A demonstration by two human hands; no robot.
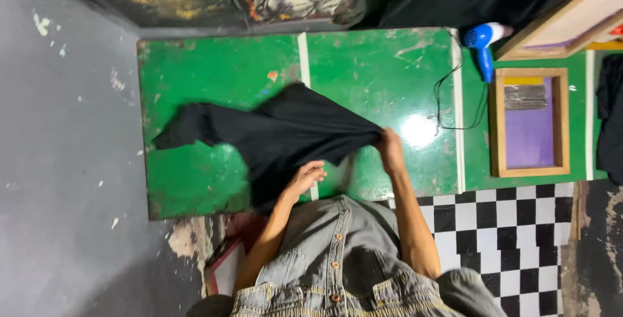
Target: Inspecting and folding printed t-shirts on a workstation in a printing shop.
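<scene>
A black garment (272, 132) lies stretched across a worn green table (195, 70), one sleeve reaching toward the left edge. My right hand (389, 148) grips the bunched right end of the cloth and pulls it taut. My left hand (305, 177) rests on the garment's near edge with its fingers curled over the fabric, close to the table's front edge.
A blue and white hair dryer (483, 41) with a black cord lies at the back right. Beside it sits a wooden screen frame with purple mesh (529, 122), and another frame (571, 22) leans behind it. Black cloth (610, 116) hangs at the far right. Checkered floor (513, 226) lies below.
</scene>
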